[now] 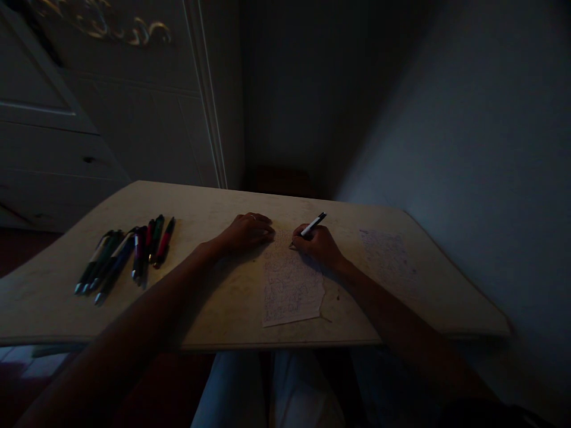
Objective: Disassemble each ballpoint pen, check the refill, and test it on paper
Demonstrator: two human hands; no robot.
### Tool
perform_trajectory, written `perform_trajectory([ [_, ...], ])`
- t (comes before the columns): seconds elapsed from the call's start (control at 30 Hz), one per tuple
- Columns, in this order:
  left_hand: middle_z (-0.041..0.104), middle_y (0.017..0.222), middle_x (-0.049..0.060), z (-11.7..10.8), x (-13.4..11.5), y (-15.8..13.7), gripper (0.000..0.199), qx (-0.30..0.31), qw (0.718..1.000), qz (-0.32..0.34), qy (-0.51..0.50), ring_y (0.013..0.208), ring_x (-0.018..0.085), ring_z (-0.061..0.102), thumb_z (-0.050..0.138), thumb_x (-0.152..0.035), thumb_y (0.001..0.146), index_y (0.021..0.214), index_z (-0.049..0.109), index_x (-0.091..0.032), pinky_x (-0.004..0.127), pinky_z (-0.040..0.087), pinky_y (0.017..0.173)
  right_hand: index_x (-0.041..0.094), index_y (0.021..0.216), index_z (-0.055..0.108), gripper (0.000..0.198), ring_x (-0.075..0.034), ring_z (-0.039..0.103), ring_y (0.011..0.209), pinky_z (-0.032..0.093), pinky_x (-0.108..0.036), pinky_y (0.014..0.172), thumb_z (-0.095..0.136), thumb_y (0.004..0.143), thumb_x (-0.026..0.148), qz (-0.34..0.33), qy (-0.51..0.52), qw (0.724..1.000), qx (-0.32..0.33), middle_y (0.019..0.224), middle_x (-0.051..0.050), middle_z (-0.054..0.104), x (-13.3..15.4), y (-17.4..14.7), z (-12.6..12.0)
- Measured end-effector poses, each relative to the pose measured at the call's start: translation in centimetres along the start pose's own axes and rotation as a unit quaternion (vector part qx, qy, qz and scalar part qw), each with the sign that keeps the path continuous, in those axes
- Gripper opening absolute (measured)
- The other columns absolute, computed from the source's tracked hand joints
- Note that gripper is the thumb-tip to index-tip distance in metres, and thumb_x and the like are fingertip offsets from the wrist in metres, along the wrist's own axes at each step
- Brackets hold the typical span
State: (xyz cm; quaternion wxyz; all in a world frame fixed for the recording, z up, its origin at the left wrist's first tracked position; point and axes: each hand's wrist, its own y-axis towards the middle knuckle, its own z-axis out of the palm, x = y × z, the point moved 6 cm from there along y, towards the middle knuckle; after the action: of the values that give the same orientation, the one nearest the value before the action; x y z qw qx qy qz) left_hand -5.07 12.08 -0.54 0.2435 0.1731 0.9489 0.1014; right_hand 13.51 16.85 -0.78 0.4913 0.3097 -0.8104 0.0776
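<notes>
A sheet of paper [292, 291] covered in dense handwriting lies on the table in front of me, its right edge torn and uneven. My right hand [319, 245] grips a white and black pen [311, 226], whose tip is down at the upper part of the sheet. Flat at the sheet's upper left edge rests my left hand [250, 230], a ring on one finger and its fingers stretched toward the paper. Nothing is held in it.
Several pens [113, 258] in dark, red and green colours lie in a group on the left of the table [214, 327]. Faint scribbles [388, 255] mark the right side. A wall [491, 148] closes in on the right; a white cabinet [147, 131] stands behind at left.
</notes>
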Motion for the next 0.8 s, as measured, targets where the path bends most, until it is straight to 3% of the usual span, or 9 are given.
perform_trajectory([
  [0.37, 0.067, 0.125, 0.009, 0.3, 0.4, 0.0, 0.031, 0.006, 1.0, 0.009, 0.009, 0.115, 0.024, 0.062, 0.057, -0.043, 0.091, 0.108, 0.075, -0.024, 0.04, 0.046, 0.1, 0.017, 0.069, 0.067, 0.013, -0.013, 0.055, 0.058, 0.042, -0.025, 0.056, 0.065, 0.069, 0.03, -0.012, 0.021, 0.999, 0.03, 0.063, -0.001, 0.063, 0.4, -0.1, 0.3],
  [0.47, 0.068, 0.125, 0.008, 0.3, 0.5, 0.0, 0.03, 0.007, 1.0, 0.01, 0.011, 0.115, 0.023, 0.062, 0.057, -0.044, 0.091, 0.108, 0.074, -0.026, 0.04, 0.046, 0.1, 0.017, 0.065, 0.063, 0.011, -0.013, 0.052, 0.056, 0.04, -0.024, 0.054, 0.063, 0.067, 0.029, -0.007, 0.009, 1.0, -0.013, 0.058, 0.001, 0.058, 0.4, -0.1, -0.3],
  [0.63, 0.067, 0.125, 0.009, 0.2, 0.3, 0.0, 0.031, 0.006, 1.0, 0.015, 0.005, 0.115, 0.023, 0.062, 0.057, -0.045, 0.091, 0.107, 0.075, -0.025, 0.039, 0.046, 0.1, 0.018, 0.066, 0.059, 0.015, -0.011, 0.046, 0.05, 0.035, -0.023, 0.048, 0.058, 0.069, 0.033, 0.015, 0.088, 0.99, -0.106, 0.054, 0.003, 0.052, -0.3, 0.2, -1.4],
  [0.8, 0.067, 0.125, 0.01, 0.2, 0.4, 0.1, 0.031, 0.005, 1.0, 0.012, 0.0, 0.115, 0.025, 0.062, 0.057, -0.044, 0.091, 0.107, 0.075, -0.024, 0.041, 0.047, 0.098, 0.018, 0.066, 0.061, 0.016, -0.012, 0.051, 0.054, 0.039, -0.023, 0.052, 0.059, 0.069, 0.033, 0.001, 0.059, 0.994, -0.091, 0.057, 0.001, 0.057, 0.1, 0.2, -1.3],
])
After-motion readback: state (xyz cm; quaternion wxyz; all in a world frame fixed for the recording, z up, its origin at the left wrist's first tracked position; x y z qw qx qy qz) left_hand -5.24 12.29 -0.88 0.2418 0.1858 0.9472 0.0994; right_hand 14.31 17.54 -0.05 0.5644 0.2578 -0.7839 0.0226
